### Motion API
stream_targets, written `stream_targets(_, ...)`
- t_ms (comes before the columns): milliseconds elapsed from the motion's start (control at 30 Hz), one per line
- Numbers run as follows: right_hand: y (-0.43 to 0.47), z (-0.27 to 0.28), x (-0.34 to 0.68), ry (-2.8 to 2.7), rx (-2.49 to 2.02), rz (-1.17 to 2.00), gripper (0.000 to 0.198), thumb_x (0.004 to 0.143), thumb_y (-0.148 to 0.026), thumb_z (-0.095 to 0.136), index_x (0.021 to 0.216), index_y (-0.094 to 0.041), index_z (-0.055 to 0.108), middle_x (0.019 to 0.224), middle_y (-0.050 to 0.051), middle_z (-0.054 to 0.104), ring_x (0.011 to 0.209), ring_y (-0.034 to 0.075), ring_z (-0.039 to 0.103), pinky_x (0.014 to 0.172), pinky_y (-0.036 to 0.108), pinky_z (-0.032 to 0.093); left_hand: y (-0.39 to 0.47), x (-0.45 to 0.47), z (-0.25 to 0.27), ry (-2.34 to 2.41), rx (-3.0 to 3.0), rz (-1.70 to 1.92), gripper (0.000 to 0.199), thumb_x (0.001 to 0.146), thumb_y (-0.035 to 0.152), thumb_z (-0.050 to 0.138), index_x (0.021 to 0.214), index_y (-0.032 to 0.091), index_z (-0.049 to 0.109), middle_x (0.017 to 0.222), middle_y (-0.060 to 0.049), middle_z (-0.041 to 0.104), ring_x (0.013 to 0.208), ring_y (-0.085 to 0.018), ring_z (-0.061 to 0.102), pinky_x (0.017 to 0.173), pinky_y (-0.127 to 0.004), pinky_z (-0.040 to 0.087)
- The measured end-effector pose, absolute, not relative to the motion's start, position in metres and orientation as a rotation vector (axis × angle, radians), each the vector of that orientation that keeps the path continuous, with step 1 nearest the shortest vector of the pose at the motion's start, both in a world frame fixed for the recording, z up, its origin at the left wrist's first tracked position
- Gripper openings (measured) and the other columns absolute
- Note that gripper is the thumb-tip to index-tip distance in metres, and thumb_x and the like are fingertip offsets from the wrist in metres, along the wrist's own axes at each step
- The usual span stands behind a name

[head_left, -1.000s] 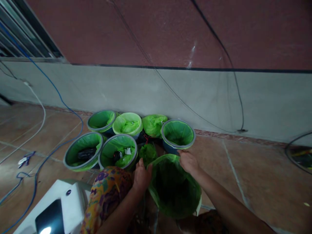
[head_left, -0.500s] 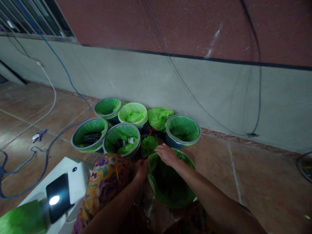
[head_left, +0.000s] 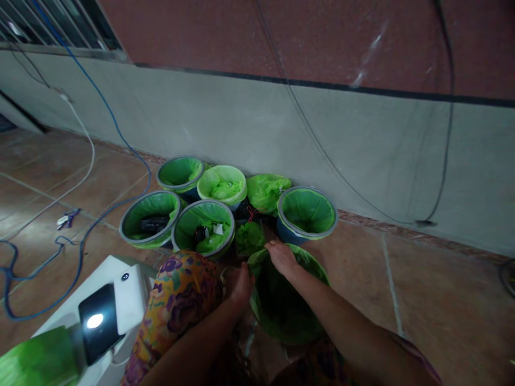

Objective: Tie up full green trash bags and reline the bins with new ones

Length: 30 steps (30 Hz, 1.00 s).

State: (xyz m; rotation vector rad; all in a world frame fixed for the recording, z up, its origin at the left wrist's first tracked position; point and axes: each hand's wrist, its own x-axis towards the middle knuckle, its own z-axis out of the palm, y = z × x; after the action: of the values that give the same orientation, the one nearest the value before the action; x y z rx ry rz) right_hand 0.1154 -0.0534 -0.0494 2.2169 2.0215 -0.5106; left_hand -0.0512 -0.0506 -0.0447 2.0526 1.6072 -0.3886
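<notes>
Between my knees stands a bin with a green bin liner [head_left: 295, 327] spread inside it and turned over its rim. My left hand [head_left: 240, 284] grips the liner at the rim's left side, its fingers closed on the edge. Across the opening reaches my right hand [head_left: 280, 256], its fingers bent down over the far left part of the same rim and pinching the liner there. The inside of the bin is dark, and its outer wall is mostly hidden. Just beyond my hands lies a crumpled green bag [head_left: 250, 237].
Several lined bins stand by the wall, among them a grey-rimmed bin [head_left: 336, 217] and one holding a black item [head_left: 155, 224]. A white box [head_left: 134, 292] with a phone [head_left: 100, 321] is at my left. A blue cable [head_left: 80, 257] and keys [head_left: 68, 219] lie on the tiles.
My left hand has moved slightly up and right along the liner's edge. My right hand stays at the rim with its fingers a little more bent. The view has shifted slightly.
</notes>
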Motion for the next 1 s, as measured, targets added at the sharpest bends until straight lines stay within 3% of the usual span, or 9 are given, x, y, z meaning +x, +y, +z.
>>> stream_targets(233,-0.053,-0.045,0.111,1.937,2.252,-0.513,0.033,0.09,-0.005,0.035,0.107,-0.013,0.062,0.109,0.012,0.064,0.102,0.021,0.061,0.081,0.029,0.047,-0.051,-0.05,-0.047,1.578,2.148,-0.459,0.028,0.086,0.025,0.047,0.108,0.014,0.059,0.099,-0.014,0.071,0.095,-0.028,0.066,0.077,-0.034,0.047)
stream_targets(433,-0.054,-0.022,0.108,2.006,2.378,-0.651,0.043,0.083,-0.001,0.041,0.12,-0.013,0.058,0.118,0.013,0.06,0.102,0.019,0.062,0.088,0.029,0.045,-0.052,-0.048,-0.052,1.569,2.14,-0.469,0.029,0.085,0.025,0.048,0.109,0.014,0.059,0.099,-0.014,0.071,0.096,-0.029,0.067,0.077,-0.035,0.049)
stream_targets(567,-0.051,-0.02,0.1,2.301,2.308,-0.811,0.04,0.088,-0.019,0.051,0.127,-0.014,0.056,0.125,0.012,0.059,0.113,0.02,0.058,0.1,0.03,0.04,-0.053,-0.046,-0.052,1.595,2.121,-0.473,0.029,0.084,0.025,0.051,0.11,0.014,0.059,0.1,-0.015,0.071,0.098,-0.028,0.067,0.079,-0.035,0.049)
stream_targets(667,-0.05,-0.032,0.096,2.343,2.211,-0.908,0.045,0.086,-0.028,0.06,0.128,-0.011,0.056,0.123,0.014,0.061,0.114,0.022,0.058,0.099,0.032,0.041,-0.054,-0.046,-0.05,1.604,2.109,-0.465,0.031,0.084,0.025,0.053,0.112,0.013,0.057,0.101,-0.016,0.07,0.099,-0.028,0.067,0.079,-0.035,0.049)
stream_targets(833,-0.051,-0.052,0.102,2.302,2.125,-0.891,0.034,0.085,-0.012,0.053,0.117,-0.012,0.064,0.113,0.012,0.066,0.109,0.021,0.06,0.096,0.029,0.041,-0.053,-0.046,-0.047,1.603,2.115,-0.469,0.029,0.085,0.025,0.049,0.11,0.013,0.058,0.099,-0.016,0.071,0.098,-0.029,0.067,0.079,-0.036,0.049)
stream_targets(1000,-0.05,-0.057,0.1,2.165,2.217,-0.821,0.034,0.087,-0.01,0.043,0.112,-0.015,0.066,0.113,0.01,0.067,0.107,0.019,0.061,0.092,0.027,0.042,-0.053,-0.045,-0.044,1.602,2.083,-0.492,0.03,0.085,0.024,0.049,0.111,0.014,0.058,0.101,-0.015,0.07,0.099,-0.029,0.066,0.078,-0.036,0.049)
